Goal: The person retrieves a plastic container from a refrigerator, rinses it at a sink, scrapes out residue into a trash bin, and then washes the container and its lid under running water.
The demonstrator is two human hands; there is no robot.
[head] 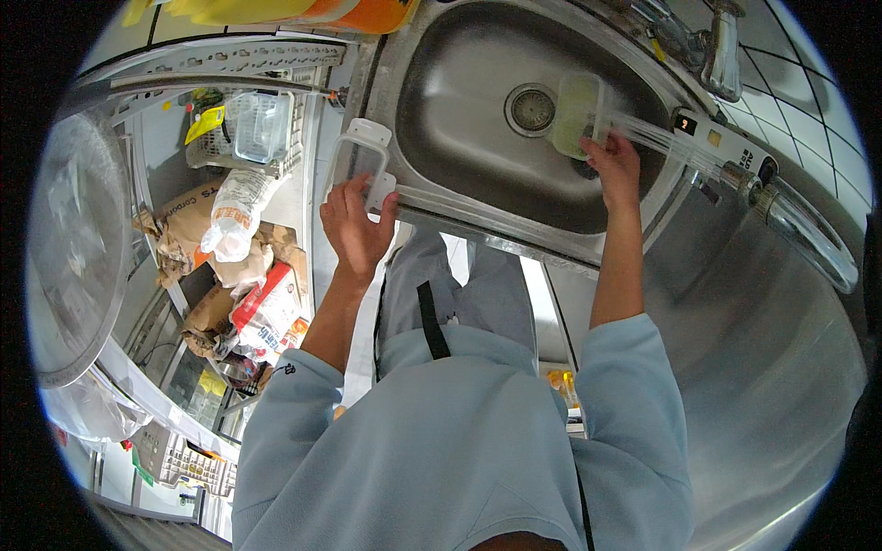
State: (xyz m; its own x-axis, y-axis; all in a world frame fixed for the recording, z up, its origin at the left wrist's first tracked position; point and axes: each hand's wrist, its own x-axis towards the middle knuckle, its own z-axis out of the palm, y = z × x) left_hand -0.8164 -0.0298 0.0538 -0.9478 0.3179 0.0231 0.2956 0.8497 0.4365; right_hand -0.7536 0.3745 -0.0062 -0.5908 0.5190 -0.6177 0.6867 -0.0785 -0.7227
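Note:
My right hand (612, 160) grips the near end of a clear plastic food container (577, 113) over the stainless steel sink basin (468, 131). Inside the container is a pale yellow-green tint; I cannot tell what it is. A clear stream of water (661, 136) runs from the faucet (744, 178) to the container. At the sink's front left corner, my left hand (360, 224) has its fingers and thumb on a clear lid (360, 162) with white clip edges. Just left of the container is the round metal drain (530, 110).
A metal shelf unit to the left holds a basket with clear containers (262, 127), a white plastic bag (238, 210) and brown paper bags (189, 213). A large clear round lid (79, 248) stands at far left. A second metal tap (723, 55) is behind the sink.

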